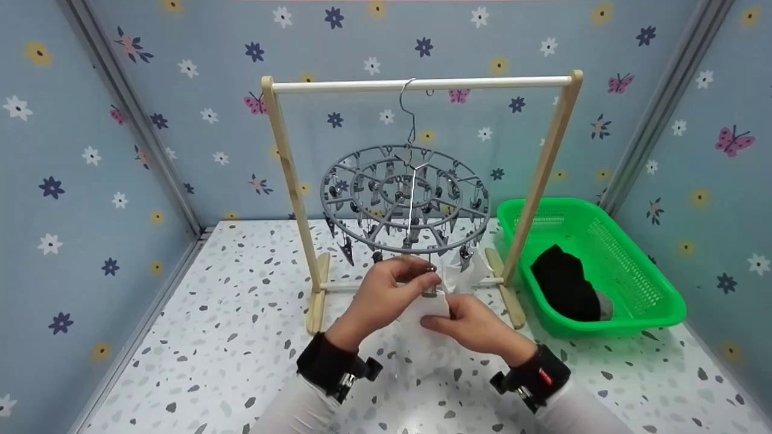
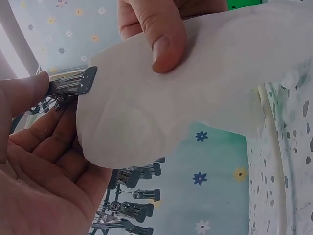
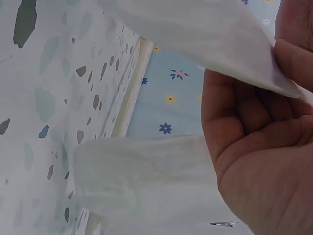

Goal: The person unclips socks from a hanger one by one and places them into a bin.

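My left hand (image 1: 386, 295) pinches a grey clip (image 2: 78, 84) at the front rim of a round grey drying hanger (image 1: 356, 242). The clip's jaws overlap the edge of a white sock (image 2: 127, 112). Just below and to the right, my right hand (image 1: 479, 325) pinches the same sock between thumb and fingers, the thumb lying flat on the fabric in the left wrist view. A second white piece, sock-like (image 3: 142, 171), hangs behind it in the right wrist view.
The hanger hooks over the white bar (image 1: 482, 82) of a wooden stand (image 1: 289, 163). Several clips dangle around its rings. To the right, a green basket (image 1: 657, 301) holds a black sock (image 1: 564, 283) with a grey end. Flower-patterned walls enclose the speckled table (image 1: 229, 337).
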Demonstrator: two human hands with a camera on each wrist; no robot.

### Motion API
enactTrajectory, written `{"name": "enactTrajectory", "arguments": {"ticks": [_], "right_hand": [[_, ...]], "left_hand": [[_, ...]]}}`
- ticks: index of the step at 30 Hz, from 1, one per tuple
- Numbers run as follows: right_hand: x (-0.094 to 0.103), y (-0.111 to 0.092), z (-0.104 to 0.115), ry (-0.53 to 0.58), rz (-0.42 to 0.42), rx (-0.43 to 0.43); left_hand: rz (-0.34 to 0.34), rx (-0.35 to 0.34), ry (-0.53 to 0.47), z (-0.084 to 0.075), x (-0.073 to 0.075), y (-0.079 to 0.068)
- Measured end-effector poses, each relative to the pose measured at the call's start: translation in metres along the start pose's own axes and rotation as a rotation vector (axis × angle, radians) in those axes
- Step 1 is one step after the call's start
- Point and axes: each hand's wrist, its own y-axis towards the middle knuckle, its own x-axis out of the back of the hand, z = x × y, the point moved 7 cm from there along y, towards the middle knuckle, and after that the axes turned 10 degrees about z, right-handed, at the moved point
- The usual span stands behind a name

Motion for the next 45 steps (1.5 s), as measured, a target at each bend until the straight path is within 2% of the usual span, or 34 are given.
{"name": "enactTrajectory", "arguments": {"ticks": [7,21,36,45], "right_hand": [[-0.001,-0.002,0.002,-0.015,-0.003,-0.021],[-0.003,0.005,0.002,-0.018,0.031,-0.013],[-0.001,-0.002,0.002,-0.016,0.021,-0.014],[-0.004,0.001,0.002,0.002,0.032,-0.002]], "left_hand": [[-0.006,-0.019,-0.023,0.005,0.000,0.001],[-0.044,-0.065,-0.046,0.004,0.012,-0.001],[-0.047,-0.080,-0.063,0.002,0.005,0.002],[-0.068,-0.072,-0.066,0.002,0.008,0.000]]}}
